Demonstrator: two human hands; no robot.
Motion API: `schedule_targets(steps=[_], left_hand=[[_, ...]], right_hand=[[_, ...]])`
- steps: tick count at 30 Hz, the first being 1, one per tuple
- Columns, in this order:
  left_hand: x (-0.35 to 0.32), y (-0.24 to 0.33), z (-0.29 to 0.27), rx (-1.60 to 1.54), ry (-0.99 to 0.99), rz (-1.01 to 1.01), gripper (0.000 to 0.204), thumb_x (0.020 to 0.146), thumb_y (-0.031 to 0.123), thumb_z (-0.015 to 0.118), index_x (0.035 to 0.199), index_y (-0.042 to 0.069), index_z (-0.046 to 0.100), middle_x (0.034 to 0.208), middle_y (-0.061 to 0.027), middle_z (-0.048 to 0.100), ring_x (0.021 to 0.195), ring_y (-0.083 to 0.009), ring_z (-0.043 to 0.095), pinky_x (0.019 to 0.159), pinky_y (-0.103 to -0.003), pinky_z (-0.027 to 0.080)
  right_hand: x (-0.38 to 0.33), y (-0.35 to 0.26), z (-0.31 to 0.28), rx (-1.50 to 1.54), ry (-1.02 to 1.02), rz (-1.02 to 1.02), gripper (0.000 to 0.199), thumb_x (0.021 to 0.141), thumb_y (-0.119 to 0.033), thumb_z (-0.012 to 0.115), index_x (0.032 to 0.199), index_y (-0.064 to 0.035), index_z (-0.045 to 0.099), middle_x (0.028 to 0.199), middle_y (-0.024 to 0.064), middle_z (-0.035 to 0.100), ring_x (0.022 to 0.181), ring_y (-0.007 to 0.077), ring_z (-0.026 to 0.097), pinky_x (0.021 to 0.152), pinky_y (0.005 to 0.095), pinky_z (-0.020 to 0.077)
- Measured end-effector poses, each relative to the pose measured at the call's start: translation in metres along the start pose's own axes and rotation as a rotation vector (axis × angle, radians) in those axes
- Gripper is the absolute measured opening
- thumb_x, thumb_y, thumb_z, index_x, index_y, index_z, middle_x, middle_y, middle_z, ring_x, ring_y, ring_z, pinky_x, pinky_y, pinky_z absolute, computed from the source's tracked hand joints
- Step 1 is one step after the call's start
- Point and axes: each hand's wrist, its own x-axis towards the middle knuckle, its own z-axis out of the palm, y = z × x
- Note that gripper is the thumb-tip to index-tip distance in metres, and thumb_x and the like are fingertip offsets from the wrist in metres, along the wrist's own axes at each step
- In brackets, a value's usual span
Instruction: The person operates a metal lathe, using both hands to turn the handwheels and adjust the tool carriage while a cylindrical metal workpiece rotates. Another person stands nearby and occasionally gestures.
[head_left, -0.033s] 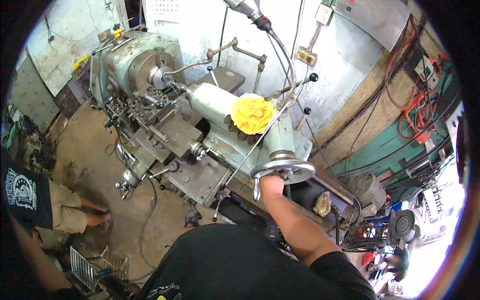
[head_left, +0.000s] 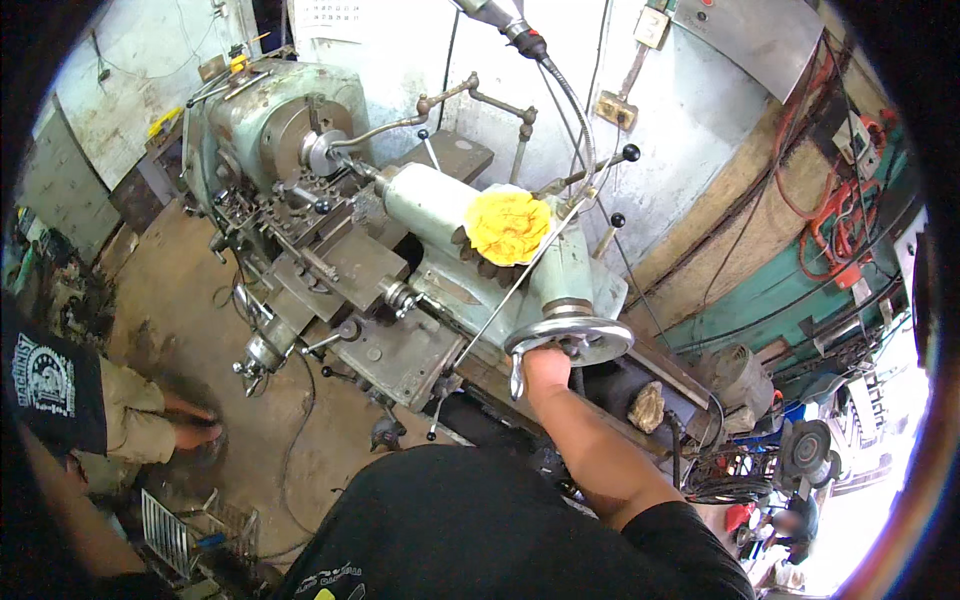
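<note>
My right hand [head_left: 547,370] is at the near side of the metal handwheel [head_left: 610,342] on the lathe's tailstock [head_left: 430,200]. Its fingers are closed at the rim, partly hidden by the wheel, and the wheel's crank handle [head_left: 516,377] is just left of them. A bunched yellow cloth [head_left: 507,228] rests on top of the tailstock beside a dark glove [head_left: 480,262]. Facing the tailstock's tip, the chuck [head_left: 300,140] has a round metal piece [head_left: 326,153] at its front. Of my left arm only the forearm [head_left: 85,520] shows at the lower left; its hand is out of sight.
Left of the lathe carriage [head_left: 350,265] stands a person in shorts [head_left: 140,420]. A metal rack [head_left: 170,530] is on the floor at lower left. A flexible-neck lamp [head_left: 520,40] hangs over the machine. Orange cables [head_left: 840,230] and a bench grinder [head_left: 805,450] are at the right.
</note>
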Motion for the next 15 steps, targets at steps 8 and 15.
schedule_targets(steps=[8, 15], left_hand=[[-0.037, 0.009, -0.044, 0.186, 0.199, -0.015, 0.023, 0.106, 0.024, 0.053, 0.096, 0.006, 0.063, 0.093, -0.0068, 0.065, 0.089, -0.0203, 0.061, 0.081, -0.038, 0.051], [-0.127, -0.064, 0.072, -0.026, 0.856, -0.859, 0.026, 0.107, 0.026, 0.052, 0.096, 0.006, 0.063, 0.093, -0.0066, 0.064, 0.088, -0.0201, 0.061, 0.081, -0.039, 0.050]], right_hand=[[0.014, 0.003, 0.013, -0.086, 0.085, 0.023, 0.024, 0.079, -0.033, 0.075, 0.087, -0.0106, 0.076, 0.096, 0.0156, 0.075, 0.090, 0.0308, 0.074, 0.078, 0.0422, 0.0595], [0.011, 0.001, 0.016, 0.091, 0.423, -0.085, 0.030, 0.073, -0.040, 0.080, 0.081, -0.0112, 0.075, 0.089, 0.0127, 0.075, 0.087, 0.0314, 0.073, 0.076, 0.0433, 0.0591]])
